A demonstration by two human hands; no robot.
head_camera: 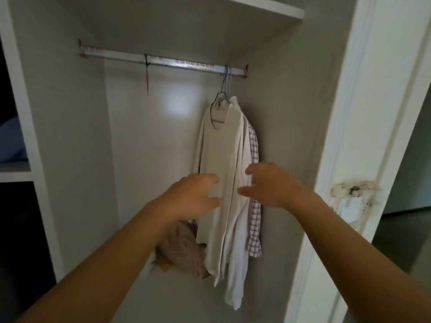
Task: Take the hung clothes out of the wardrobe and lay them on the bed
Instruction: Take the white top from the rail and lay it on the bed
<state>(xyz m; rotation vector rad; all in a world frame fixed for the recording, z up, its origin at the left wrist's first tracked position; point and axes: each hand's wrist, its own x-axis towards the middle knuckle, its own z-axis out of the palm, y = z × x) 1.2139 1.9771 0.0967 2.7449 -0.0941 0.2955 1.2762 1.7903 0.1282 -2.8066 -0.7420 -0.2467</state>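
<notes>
Both hands reach up from the lower half of the frame into the wardrobe, empty and spread wide. Left hand (194, 195), just left of centre, has its fingers fanned and lightly bent toward the cream top (215, 173); whether the tips already touch the cloth I cannot tell. Right hand (270, 185), just right of centre, mirrors it, thumb and fingers apart, in front of the white shirt (238, 229) and the checked shirt (254, 220). Set on either side like this, they look ready to gather the whole bunch at once rather than one garment at a time.

Behind the hands the three garments hang close together at centre right, pressed against the right wall of the wardrobe (291, 127). Below and left of them, on the wardrobe floor, lies a crumpled brown garment (184, 250), not hung, so probably not part of the job.

Higher up, thin wire hangers (225, 89) hook over the rail (163, 61) near its right end, which is why the clothes sit so far to that side. A red cord (147, 80) dangles from the rail in the upper left. Above, a white shelf (268, 8) caps the compartment. No bed shows; nothing has been lifted off yet.
</notes>
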